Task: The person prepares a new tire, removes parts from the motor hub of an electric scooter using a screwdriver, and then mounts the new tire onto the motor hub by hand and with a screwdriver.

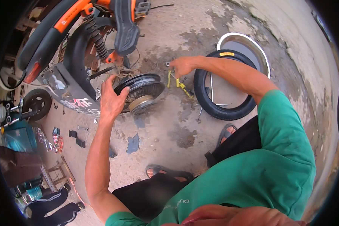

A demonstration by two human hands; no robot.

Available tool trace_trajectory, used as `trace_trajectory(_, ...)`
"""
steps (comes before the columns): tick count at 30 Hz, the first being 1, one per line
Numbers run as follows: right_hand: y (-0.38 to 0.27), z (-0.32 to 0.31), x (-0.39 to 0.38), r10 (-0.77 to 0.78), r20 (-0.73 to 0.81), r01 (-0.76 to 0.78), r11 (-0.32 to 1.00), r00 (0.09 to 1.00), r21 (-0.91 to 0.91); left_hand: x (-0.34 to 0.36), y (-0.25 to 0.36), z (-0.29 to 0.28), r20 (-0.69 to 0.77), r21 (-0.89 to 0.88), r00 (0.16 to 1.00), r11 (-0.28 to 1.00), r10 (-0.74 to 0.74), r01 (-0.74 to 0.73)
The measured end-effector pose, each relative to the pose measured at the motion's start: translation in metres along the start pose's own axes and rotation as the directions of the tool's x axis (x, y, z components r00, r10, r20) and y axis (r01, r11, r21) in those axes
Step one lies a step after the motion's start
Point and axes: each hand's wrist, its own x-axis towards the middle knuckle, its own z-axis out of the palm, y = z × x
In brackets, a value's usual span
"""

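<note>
My left hand (113, 97) grips the near side of a dark hub-motor wheel (147, 89) tilted beside the lifted rear of an orange-and-black scooter (66, 20). The wheel has no tyre on it and shows a ribbed hub and pale round plate. Right of it, my right hand (180, 67) has its fingers curled on a yellow-handled tool (185, 90) lying on the concrete, close to a small metal ring (167, 64). A coil spring shock (98, 39) and rusty bracket stand above my left hand.
A black tyre (203, 101) with metal rods inside lies at right, partly over a round basin (261, 49). Left are small black parts (80, 142), crumpled foil (57, 139), a wooden frame (56, 173) and another two-wheeler's wheel (37, 103). My sandalled feet (156, 171) are below.
</note>
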Motion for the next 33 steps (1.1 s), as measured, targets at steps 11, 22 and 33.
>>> trace_trajectory(11,-0.050,0.050,0.034,-0.057,-0.136,0.087,0.969,0.989,0.230,-0.021,-0.102,0.032,-0.010,0.002,0.984,0.984,-0.177,0.177)
trace_trajectory(22,-0.071,0.078,0.037,0.105,-0.287,-0.017,0.956,0.952,0.294,-0.035,-0.130,0.031,0.050,-0.272,0.988,0.950,-0.144,0.152)
trace_trajectory(33,-0.082,0.059,0.031,0.168,-0.221,-0.097,0.949,0.961,0.300,-0.060,-0.077,0.013,0.043,0.105,0.960,0.957,-0.278,0.272)
